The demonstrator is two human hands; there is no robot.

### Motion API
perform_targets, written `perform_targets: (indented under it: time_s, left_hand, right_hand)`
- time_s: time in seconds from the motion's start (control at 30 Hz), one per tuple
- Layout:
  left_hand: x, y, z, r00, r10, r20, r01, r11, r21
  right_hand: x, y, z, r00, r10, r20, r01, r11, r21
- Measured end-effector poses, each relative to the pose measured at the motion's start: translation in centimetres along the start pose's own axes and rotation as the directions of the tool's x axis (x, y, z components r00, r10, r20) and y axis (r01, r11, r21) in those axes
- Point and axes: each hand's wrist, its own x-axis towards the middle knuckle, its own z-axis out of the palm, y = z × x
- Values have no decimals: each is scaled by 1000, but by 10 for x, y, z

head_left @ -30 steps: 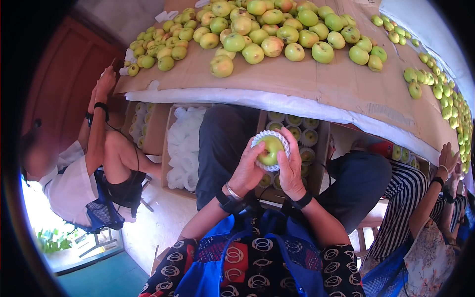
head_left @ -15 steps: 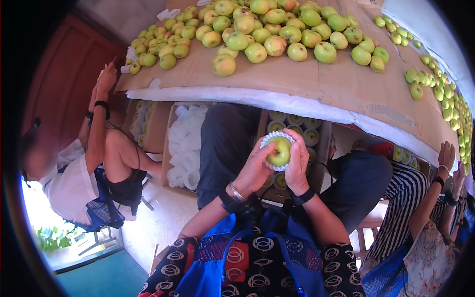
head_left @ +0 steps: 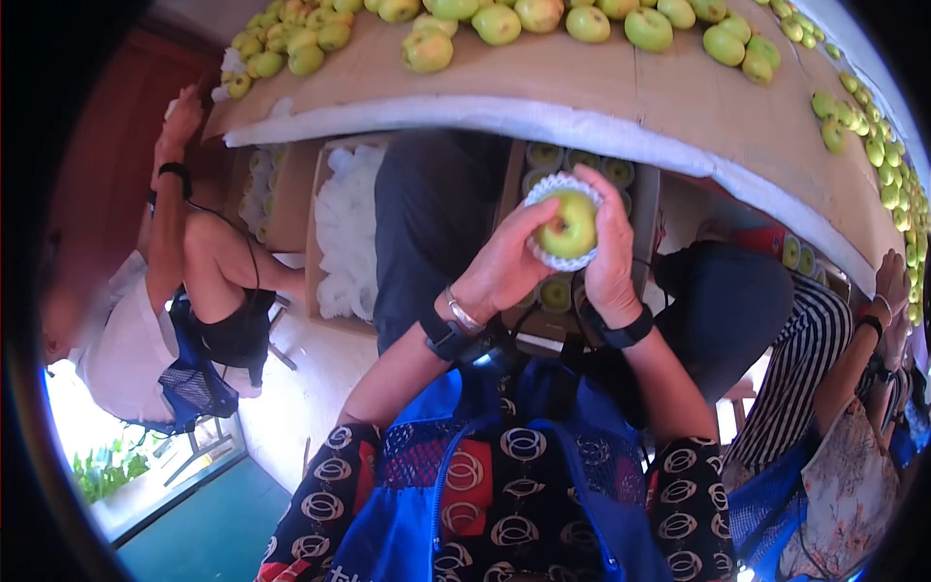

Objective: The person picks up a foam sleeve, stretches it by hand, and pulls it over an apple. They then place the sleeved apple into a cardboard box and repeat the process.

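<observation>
A green apple sits in a white foam net sleeve, held up between both my hands above my lap. My left hand grips it from the left, the thumb lying over the top of the fruit. On the other side my right hand cups the sleeve with its fingers. Beneath and behind the hands is a cardboard box with sleeved apples in rows, partly hidden by my hands and the table edge.
Loose green apples lie on the cardboard-covered table ahead. Left of my leg stands a box of white foam sleeves. One person sits at the left; another person's striped leg is at the right.
The view has tipped downward, so the table and its apples sit higher. Both hands still hold the sleeved apple, which appears slightly farther right and higher.
</observation>
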Motion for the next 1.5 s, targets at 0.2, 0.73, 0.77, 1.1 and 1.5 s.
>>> perform_targets:
  time_s: [0.2,0.73,0.77,1.1,1.5]
  left_hand:
    - [1,-1,13,995,95,35,-95,996,2]
    - [9,34,13,989,39,142,-121,766,632]
    - [11,34,15,985,44,164,-147,703,696]
    - [24,35,-1,985,-25,168,-123,573,810]
    - [19,55,-29,999,52,-14,-42,913,407]
  right_hand:
    - [-4,-22,-8,995,-55,86,69,984,-161]
    - [13,-61,-38,883,361,302,-232,892,-388]
    - [16,-60,-37,884,359,300,-233,894,-384]
    - [26,-42,-41,783,523,337,-410,841,-354]
    - [35,-20,-69,818,525,236,-575,760,304]
